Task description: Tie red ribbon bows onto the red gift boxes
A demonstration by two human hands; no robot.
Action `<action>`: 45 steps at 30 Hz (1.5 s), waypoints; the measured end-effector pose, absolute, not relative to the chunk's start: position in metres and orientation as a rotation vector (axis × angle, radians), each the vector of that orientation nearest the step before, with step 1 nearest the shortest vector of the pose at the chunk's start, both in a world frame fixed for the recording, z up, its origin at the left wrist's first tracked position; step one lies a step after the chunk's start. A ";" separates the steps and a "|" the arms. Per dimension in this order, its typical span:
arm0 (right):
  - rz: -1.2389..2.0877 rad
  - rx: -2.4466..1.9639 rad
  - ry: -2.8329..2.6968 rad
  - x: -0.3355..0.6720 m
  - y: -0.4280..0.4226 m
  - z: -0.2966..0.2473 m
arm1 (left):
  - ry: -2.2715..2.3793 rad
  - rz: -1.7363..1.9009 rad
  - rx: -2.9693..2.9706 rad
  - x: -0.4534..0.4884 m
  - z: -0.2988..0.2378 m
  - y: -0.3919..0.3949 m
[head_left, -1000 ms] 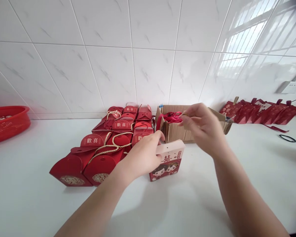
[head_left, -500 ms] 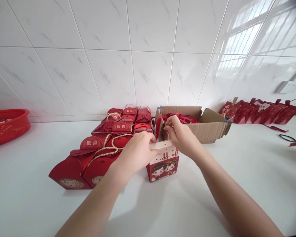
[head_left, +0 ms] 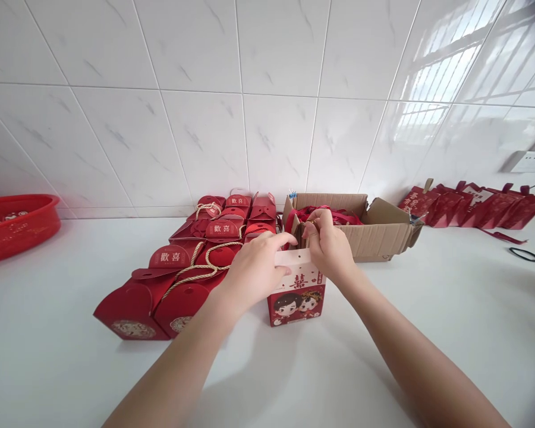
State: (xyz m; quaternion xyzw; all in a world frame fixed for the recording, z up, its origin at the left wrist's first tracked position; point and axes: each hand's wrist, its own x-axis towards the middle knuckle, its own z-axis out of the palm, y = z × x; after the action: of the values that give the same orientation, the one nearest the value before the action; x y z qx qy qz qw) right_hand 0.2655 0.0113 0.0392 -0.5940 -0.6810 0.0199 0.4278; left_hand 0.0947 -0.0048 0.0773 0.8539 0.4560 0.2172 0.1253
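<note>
A small red and cream gift box [head_left: 296, 303] with two cartoon figures on its front stands upright on the white counter. At its upper left is my left hand [head_left: 259, 267], thumb in front of the cream top and index finger raised above its edge, with a gap between them. Behind the box's upper right corner, my right hand [head_left: 327, 241] is closed in a pinch. A small gold-coloured bit shows at its fingers; what the pinch holds is not clear.
Several closed red gift boxes [head_left: 169, 276], some with rope handles, stand at left. Behind the hands is an open cardboard box [head_left: 374, 241] of red ribbons. A red basin [head_left: 22, 229], a row of red bags [head_left: 477, 205] and a black ring [head_left: 525, 254] lie farther out.
My left fingers have loosened from the box's top edge, and the index finger has stretched toward my right hand. My right hand stays pinched near the corner. The view has shifted slightly.
</note>
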 end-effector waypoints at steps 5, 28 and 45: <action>0.091 -1.411 -1.668 0.265 0.019 0.031 | 1.383 0.579 2.458 0.093 0.074 -0.003; 0.108 -1.389 -1.359 0.265 0.033 0.002 | 1.462 0.481 2.382 0.096 0.073 0.001; 0.234 -1.152 -2.205 0.288 -0.014 0.062 | 1.534 0.458 2.436 0.097 0.072 0.004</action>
State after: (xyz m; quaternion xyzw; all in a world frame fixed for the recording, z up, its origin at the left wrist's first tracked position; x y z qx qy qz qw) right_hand 0.2880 -0.0137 0.0624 -0.4374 -0.8372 0.0887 0.3159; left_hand 0.0967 0.0038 0.0722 0.8304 0.5228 0.1561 0.1131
